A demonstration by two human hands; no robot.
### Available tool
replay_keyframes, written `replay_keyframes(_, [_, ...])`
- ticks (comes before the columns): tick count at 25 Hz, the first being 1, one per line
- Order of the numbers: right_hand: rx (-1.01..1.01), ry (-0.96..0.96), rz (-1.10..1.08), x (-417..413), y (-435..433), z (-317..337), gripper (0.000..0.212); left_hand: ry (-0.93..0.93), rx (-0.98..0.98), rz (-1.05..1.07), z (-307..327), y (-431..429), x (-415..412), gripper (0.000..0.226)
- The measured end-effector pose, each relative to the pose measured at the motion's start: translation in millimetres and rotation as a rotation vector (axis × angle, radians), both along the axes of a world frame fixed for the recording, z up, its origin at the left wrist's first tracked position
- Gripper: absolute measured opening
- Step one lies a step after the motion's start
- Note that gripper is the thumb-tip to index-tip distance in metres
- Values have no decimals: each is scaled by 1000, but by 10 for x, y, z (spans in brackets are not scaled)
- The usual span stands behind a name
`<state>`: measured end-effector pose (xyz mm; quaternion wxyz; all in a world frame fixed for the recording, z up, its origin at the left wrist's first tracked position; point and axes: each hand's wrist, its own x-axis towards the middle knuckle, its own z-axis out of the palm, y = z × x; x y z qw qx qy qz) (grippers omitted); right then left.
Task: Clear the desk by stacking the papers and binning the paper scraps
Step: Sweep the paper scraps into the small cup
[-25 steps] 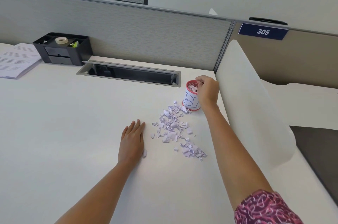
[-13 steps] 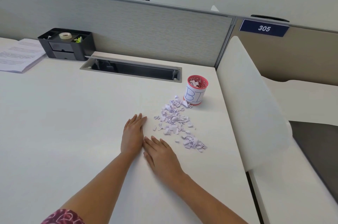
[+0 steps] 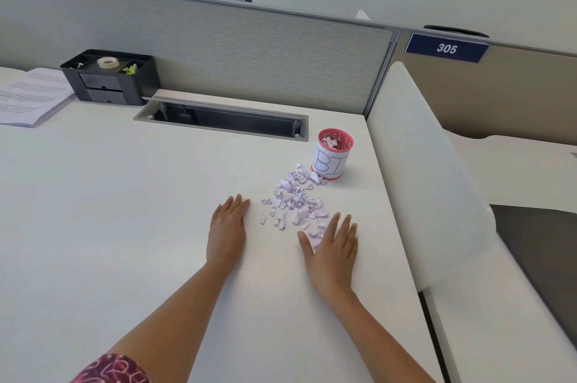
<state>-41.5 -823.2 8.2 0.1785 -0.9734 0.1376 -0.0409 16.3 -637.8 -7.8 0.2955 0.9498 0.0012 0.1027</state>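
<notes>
Head view: I see crumpled lilac scraps strewn between the left hand, flat and palm-down beside them, and the right hand, straight-fingered, covering the nearest bits. Beyond the right hand stands a round red bin, paper-wrapped, on the smooth white desk.

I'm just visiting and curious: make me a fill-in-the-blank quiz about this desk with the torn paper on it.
1. The blue sign reads ____.
2. The roll of tape sits in an organizer coloured ____.
3. The left hand lies flat beside the paper scraps; the hand touching their near edge is the ____ one.
4. The cup holding scraps shows the letters ____.
Missing words: 305; black; right; BI.
</notes>
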Motion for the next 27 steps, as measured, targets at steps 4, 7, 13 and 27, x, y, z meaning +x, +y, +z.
replay_keyframes(4, [-90, 96, 61, 14, 40, -49, 135, 9, 26, 3, 11, -18, 1, 52])
replay_keyframes(7, [-96, 72, 148, 237, 82, -47, 129, 15, 48, -1, 13, -16, 2, 51])
replay_keyframes(13, [48, 114, 239, 502, 49, 135, 88, 48, 101, -15, 53, -54, -27, 44])
replay_keyframes(27, [131, -74, 220, 558, -67, 304, 19, 120, 242, -35, 69, -76, -35, 51])
